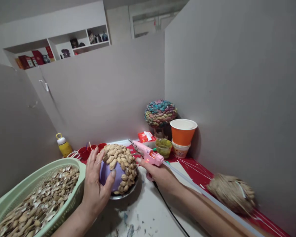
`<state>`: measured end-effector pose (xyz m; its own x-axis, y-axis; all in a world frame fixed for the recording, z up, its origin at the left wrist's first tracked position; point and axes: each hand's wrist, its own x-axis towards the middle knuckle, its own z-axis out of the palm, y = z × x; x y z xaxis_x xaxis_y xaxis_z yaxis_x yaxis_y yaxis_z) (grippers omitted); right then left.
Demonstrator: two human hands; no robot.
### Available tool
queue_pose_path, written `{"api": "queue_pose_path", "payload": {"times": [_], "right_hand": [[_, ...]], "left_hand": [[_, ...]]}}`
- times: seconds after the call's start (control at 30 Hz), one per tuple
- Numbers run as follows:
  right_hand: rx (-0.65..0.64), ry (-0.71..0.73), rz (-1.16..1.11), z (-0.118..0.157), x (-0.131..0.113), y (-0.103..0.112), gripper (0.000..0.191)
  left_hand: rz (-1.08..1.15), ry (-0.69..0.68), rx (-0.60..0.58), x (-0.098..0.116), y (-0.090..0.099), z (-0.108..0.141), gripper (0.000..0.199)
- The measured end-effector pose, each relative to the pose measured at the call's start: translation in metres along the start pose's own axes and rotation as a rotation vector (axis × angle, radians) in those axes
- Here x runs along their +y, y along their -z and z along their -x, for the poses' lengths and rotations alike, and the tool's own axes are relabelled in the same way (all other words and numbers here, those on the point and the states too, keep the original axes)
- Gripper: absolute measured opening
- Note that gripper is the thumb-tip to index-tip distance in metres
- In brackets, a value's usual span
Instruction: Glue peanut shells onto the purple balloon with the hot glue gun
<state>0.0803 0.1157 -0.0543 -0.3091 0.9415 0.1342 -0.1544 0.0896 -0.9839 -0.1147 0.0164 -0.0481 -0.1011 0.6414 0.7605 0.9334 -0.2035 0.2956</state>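
A round purple ball (pixel 116 183) stands in a shallow metal dish (pixel 123 197), its top and right side covered with peanut shells (pixel 120 156). The purple surface is bare toward the left hand. My left hand (pixel 95 182) cups the ball's left side, thumb across the front and fingers reaching up to the shells. In my right hand (pixel 160 176) is a pink hot glue gun (pixel 146 153), gripped to the right of the ball. Its nozzle points up and left, behind the ball. A long clear glue stick (pixel 197 182) runs out of its back end.
A green basket (pixel 82 169) of shell halves stands left. Behind are a yellow bottle (pixel 64 146), red cups (pixel 84 153), a colourful braided ball (pixel 160 113), orange paper cups (pixel 184 131) and a tub (pixel 163 148). A twine bundle (pixel 232 194) lies right. Grey panels (pixel 113 92) enclose the table.
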Motion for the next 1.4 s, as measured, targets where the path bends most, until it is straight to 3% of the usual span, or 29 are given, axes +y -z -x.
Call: {"api": "queue_pose_path", "payload": {"times": [0.33,0.7,1.1,1.4], "right_hand": [[-0.060,-0.021,0.029,0.001,0.017,-0.004,0.039],[-0.099,-0.009,-0.012,0.002,0.024,-0.004,0.038],[-0.120,-0.053,-0.016,0.004,0.016,-0.002,0.043],[-0.105,-0.033,0.019,0.002,0.022,-0.002,0.033]], "left_hand": [[0.135,0.065,-0.046,-0.012,-0.006,0.002,0.057],[0.134,0.068,-0.067,-0.014,-0.009,0.000,0.053],[0.107,0.069,-0.047,-0.011,-0.009,-0.002,0.052],[0.115,0.069,-0.047,-0.010,-0.009,-0.003,0.051]]}}
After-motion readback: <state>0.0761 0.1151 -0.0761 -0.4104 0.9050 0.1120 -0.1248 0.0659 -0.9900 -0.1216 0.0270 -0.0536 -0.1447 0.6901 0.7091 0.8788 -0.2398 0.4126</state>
